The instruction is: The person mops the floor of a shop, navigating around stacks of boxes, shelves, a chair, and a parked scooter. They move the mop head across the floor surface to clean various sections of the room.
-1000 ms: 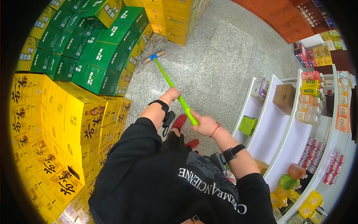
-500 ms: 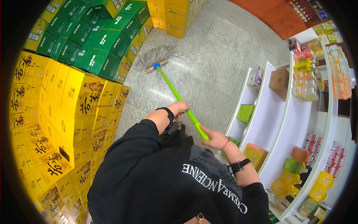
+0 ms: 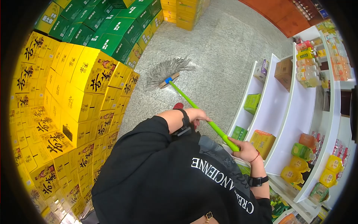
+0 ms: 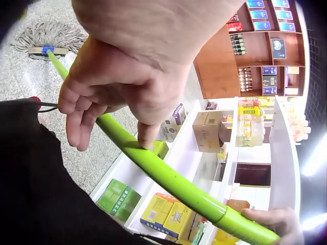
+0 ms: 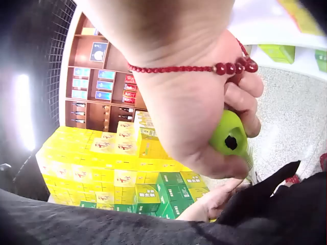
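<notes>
Near the black shirt (image 3: 149, 171), the right hand (image 3: 247, 152) wraps round the near end of the green stick (image 3: 220, 132). Farther along, the left hand (image 3: 197, 115) holds the stick, thumb touching it. Past both hands, the gray mop head (image 3: 169, 70) lies on the floor (image 3: 223, 56), between yellow boxes (image 3: 84, 71) at left and white shelves (image 3: 270, 112) at right.
</notes>
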Demonstrator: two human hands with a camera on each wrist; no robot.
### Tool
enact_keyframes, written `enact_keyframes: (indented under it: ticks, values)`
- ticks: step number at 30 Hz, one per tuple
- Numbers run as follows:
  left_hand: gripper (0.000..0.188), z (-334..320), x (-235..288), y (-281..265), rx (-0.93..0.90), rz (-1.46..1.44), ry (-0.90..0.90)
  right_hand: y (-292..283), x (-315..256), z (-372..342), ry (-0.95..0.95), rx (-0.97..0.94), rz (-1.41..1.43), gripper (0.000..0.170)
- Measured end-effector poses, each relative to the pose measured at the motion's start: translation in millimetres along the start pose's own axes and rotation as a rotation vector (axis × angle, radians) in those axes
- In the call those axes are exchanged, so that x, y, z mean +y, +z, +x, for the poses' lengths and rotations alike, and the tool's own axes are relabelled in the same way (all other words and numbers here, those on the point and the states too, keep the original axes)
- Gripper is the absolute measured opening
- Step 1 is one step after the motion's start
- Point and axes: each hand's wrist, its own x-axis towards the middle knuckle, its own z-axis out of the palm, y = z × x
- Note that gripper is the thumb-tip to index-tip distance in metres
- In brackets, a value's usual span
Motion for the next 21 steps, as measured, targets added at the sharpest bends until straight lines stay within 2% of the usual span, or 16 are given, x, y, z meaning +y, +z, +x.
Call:
enact_keyframes:
  ticks: [2,5,7,8,10,11,13,14,16,19,21]
  values:
    - [0.08,-8.2,-6.5,-6.5,0.007,0.016,0.027,3.9,-1.2,9.6,-0.008,0.011,-0.004,0.062]
    - [0.078,-34.9,-13.7,-13.0,0.03,-0.111,0.074,9.7,-14.2,34.4,-0.054,0.032,0.028,0.064]
    - [0.075,-41.7,-23.3,-17.9,0.141,-0.253,0.064,14.1,-34.3,59.5,-0.042,0.012,0.032,0.064]
    - [0.075,-39.1,-34.4,-24.4,0.14,-0.259,0.061,14.2,-50.0,74.0,-0.029,0.003,-0.027,0.065]
    - [0.069,-24.8,-66.6,-46.6,0.273,-0.451,0.124,16.7,-73.9,106.8,-0.051,0.004,-0.02,0.064]
    - [0.069,-20.5,-82.0,-59.9,0.271,-0.45,0.119,19.6,-85.8,123.3,-0.069,0.012,-0.012,0.064]
    - [0.06,-17.9,-108.3,-89.0,0.469,-0.561,0.176,25.5,-113.7,154.9,-0.099,0.035,-0.043,0.063]
    - [0.06,-22.2,-116.6,-103.8,0.469,-0.556,0.177,27.8,-127.5,169.6,-0.13,0.063,-0.079,0.062]
    - [0.052,-31.3,-130.9,-132.6,0.611,-0.62,0.132,34.1,-152.2,195.9,-0.125,0.083,-0.087,0.062]
    - [0.048,-65.4,-134.2,-159.9,0.635,-0.563,0.078,38.7,-182.5,216.7,-0.102,0.086,-0.067,0.062]
    - [0.047,-52.3,-149.6,-166.1,0.63,-0.562,0.07,45.0,-192.0,213.9,-0.155,0.14,-0.015,0.063]
